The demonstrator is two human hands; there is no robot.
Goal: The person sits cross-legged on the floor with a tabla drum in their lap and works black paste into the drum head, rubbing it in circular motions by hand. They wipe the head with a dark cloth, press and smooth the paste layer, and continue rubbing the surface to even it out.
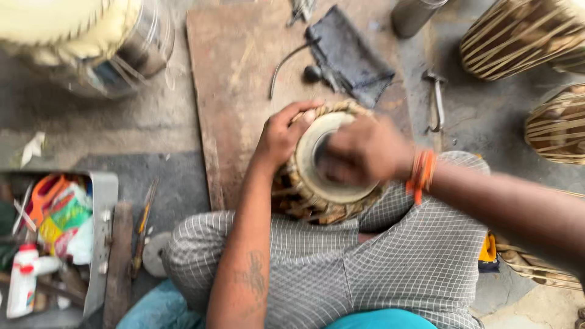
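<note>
Two hands work a small drum [317,176] resting in the lap, over a wooden board [231,91] on the floor; left hand [281,135] grips the laced rim, fingers curled over it; right hand [359,152] presses on the drumhead, blurred, its fingers' state unclear; a dark cloth [350,55] lies beyond.

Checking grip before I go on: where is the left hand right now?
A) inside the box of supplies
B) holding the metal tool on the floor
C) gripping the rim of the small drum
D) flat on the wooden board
C: the left hand curls over the braided rim of the small drum, which sits on the lap, while the blurred right hand lies on the drumhead.
</note>
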